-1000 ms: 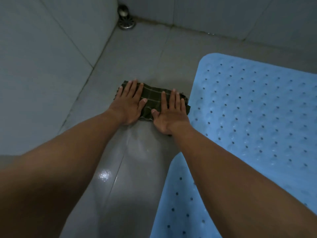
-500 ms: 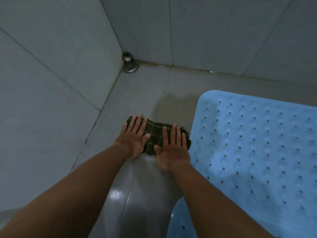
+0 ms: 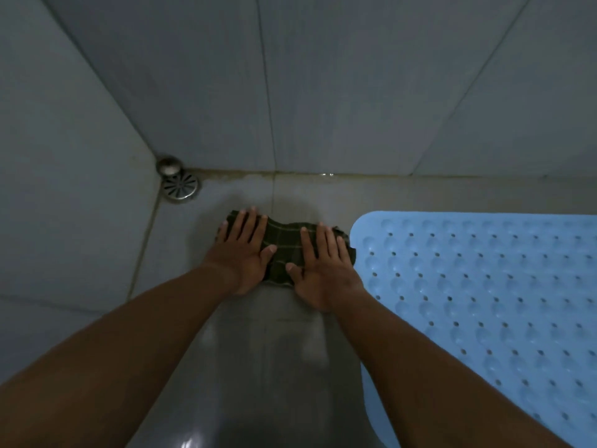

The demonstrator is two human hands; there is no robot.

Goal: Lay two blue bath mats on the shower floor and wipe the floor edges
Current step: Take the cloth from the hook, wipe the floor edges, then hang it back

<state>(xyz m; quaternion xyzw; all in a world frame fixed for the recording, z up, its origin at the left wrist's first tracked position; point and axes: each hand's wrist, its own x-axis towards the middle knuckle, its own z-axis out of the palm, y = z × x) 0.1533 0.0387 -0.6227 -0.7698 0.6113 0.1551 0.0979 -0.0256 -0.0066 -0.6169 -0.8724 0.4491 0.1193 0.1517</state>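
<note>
A dark green checked cloth [image 3: 286,250] lies flat on the grey shower floor [image 3: 277,350], close to the far wall. My left hand [image 3: 240,250] presses on its left part with straight fingers. My right hand [image 3: 323,268] presses on its right part the same way. A light blue bath mat [image 3: 484,302] with bumps and small holes lies on the floor at the right, its rounded corner just beside the cloth. The floor behind the cloth looks wet and shiny. Only one mat shows.
A round metal drain cover [image 3: 180,185] sits in the far left corner with a metal knob [image 3: 168,165] above it. Tiled walls rise on the left [image 3: 64,156] and at the back [image 3: 355,92]. A dirty grout line runs along the back wall's foot.
Both hands have pushed the cloth forward along the floor toward the back wall and the drain. The view has tilted up, showing more wall.
</note>
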